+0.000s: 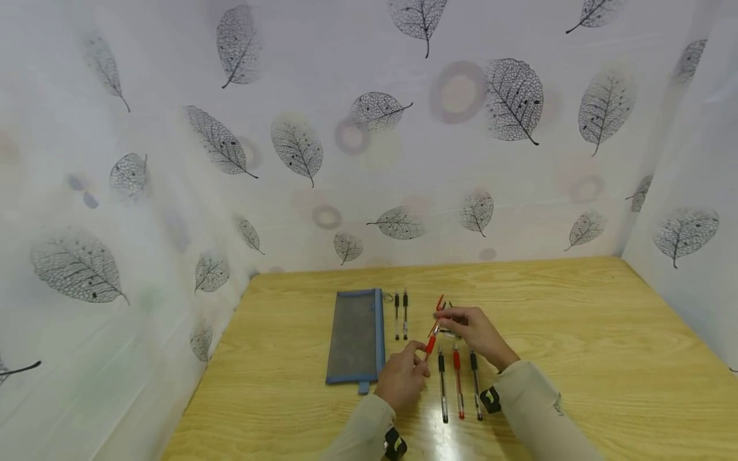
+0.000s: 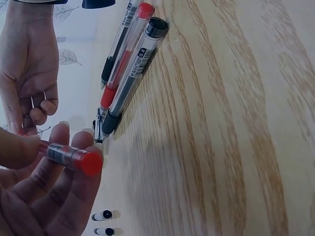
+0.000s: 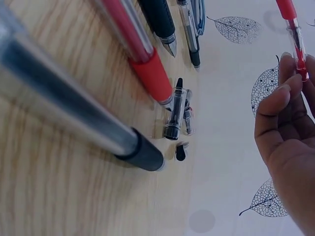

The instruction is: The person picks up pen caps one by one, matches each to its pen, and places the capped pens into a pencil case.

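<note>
My left hand (image 1: 401, 378) grips a red gel pen (image 1: 431, 344), its red end (image 2: 89, 163) facing the left wrist camera. At the pen's other end, my right hand (image 1: 474, 330) pinches a clear cap (image 3: 299, 54) with a red end. That cap surrounds the pen's tip; how firmly it sits cannot be told. Below the hands lie three uncapped pens in a row: a black pen (image 1: 442, 387), a red pen (image 1: 459, 384) and another black pen (image 1: 476, 387). Loose clear caps (image 3: 174, 115) with black parts lie beyond their tips, partly hidden by my right hand in the head view.
A grey mesh pouch (image 1: 354, 336) with blue edging lies left of the hands. Two black pens (image 1: 405, 314) are side by side at its right. Another red cap piece (image 1: 440, 302) shows behind my right hand. Leaf-patterned sheeting (image 1: 398, 160) walls the wooden table (image 1: 605, 358).
</note>
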`<state>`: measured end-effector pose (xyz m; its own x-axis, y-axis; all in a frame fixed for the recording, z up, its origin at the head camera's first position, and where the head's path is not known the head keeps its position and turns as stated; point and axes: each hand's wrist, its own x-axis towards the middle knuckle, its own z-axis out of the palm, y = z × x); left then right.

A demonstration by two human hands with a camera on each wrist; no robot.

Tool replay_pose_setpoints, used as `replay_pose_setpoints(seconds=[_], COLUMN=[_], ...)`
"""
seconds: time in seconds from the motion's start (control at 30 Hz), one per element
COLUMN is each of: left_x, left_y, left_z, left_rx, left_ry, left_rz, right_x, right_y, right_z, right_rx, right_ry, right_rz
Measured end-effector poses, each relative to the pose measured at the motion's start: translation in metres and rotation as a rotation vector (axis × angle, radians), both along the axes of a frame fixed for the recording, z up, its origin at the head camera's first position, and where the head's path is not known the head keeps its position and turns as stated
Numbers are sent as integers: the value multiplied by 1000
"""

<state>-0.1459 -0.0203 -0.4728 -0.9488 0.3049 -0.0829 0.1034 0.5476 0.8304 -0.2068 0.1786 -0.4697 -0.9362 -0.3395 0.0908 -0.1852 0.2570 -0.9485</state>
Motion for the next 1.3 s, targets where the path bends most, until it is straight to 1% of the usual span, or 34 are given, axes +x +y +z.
replay_pose_setpoints(seconds=[0.23, 0.43, 0.5, 0.6, 0.7, 0.83, 1.03, 1.17, 1.3], left_x=[-2, -4, -4, -5, -4, -3, -1, -1, 0], left_y=[0, -1, -2, -3, -3, 0, 2, 1, 1], left_z=[0, -1, -2, -3, -4, -3, -2, -2, -3], left_rx=[78, 145, 176, 211, 252, 298, 326, 351, 382], left_ry=[-92, -153, -176, -190, -208, -235, -251, -281, -303], left_rz=[34, 12, 6, 0, 1, 24, 55, 73, 87], right_x=[-2, -3, -3, -3, -4, -5, -1, 0, 1], right_y=[-2, -1, -2, -3, -5, -7, -12, -14, -15], right_z=[3, 4, 4, 3, 2, 2, 7, 7, 6], right_rx=[4, 13, 6, -13, -12, -4, -19, -23, -16], right_ry=[-3, -27, -42, -57, -51, -44, -66, -61, -49], right_rz=[18, 51, 42, 28, 33, 49, 35, 30, 44])
